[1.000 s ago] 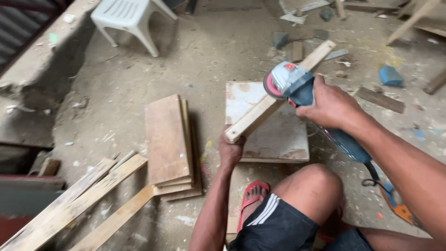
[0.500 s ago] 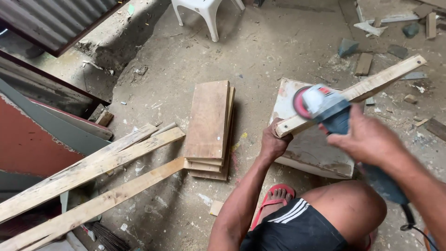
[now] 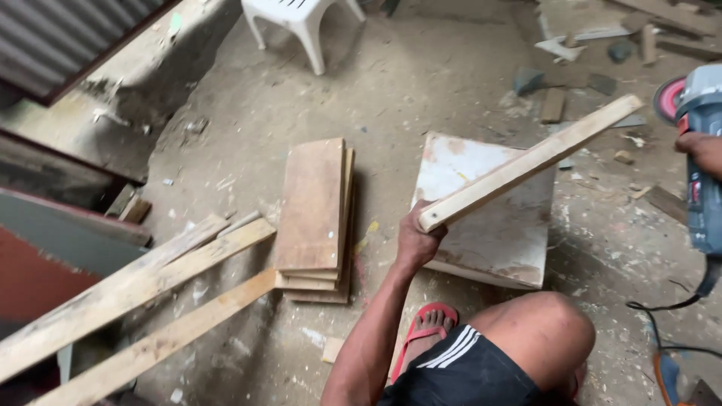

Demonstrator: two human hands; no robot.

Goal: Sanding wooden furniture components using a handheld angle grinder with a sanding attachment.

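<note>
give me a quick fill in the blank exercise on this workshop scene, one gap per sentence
1. The left hand grips one end of a long wooden ____.
2. The right hand holds an angle grinder with a ____ disc.
3. A stack of boards lies on the floor, beside the white panel on its ____ side in the picture.
4. The white plastic chair stands at the ____ of the picture.

Missing words: strip; red; left; top

- Bare left arm (image 3: pixel 372 323) runs up from the bottom centre of the frame, no sleeve, left hand (image 3: pixel 416 239) uncovered.
- Right hand (image 3: pixel 703 150) shows at the right edge, no glove.
- Black shorts (image 3: pixel 470 368) with white stripes, bottom centre.
- Red sandal (image 3: pixel 423 331) on the foot beside the bare knee.
</note>
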